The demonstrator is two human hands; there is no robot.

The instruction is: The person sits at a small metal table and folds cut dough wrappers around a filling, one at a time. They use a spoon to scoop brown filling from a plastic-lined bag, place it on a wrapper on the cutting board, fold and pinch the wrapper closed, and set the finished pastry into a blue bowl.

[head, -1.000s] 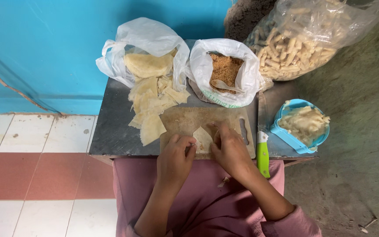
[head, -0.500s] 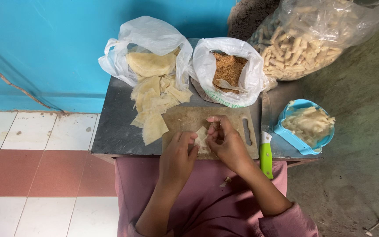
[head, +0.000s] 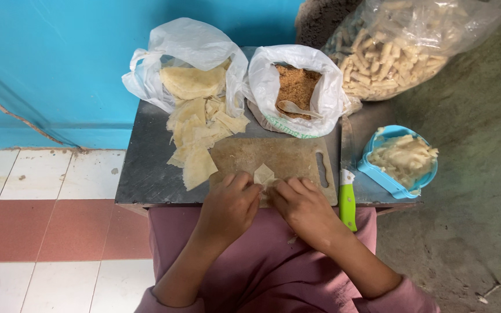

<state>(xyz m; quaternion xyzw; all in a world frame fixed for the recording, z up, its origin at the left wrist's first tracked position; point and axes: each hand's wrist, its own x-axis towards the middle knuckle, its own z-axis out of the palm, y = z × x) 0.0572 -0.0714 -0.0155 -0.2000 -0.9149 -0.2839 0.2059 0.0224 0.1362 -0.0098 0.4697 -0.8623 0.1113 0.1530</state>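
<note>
Turquoise wall at far left, tiled floor below it, pale and red. Low grey table [head: 146,174] stands against the wall. On its left part: a white plastic bag [head: 187,49] open, round flat pastry sheets inside, and cut pastry pieces [head: 198,136] spilling from it toward the wooden cutting board [head: 285,159]. Left hand [head: 227,208] at the board's near edge, fingers curled, pinching the left side of a small pastry wrapper [head: 264,174]; right hand [head: 305,208] just beside it, fingertips closed on the wrapper's right side. Wrapper sits on the board between both hands, one corner standing up. Behind the board, a second white bag holding brown crumbly filling [head: 297,84] with a pale spoon [head: 297,108] lying in it. Right of the board, a green-handled knife [head: 347,200] along the table edge. Further right, a blue container [head: 372,171] of pale folded pieces; above it, a large clear bag of rolled sticks [head: 389,52].
</note>
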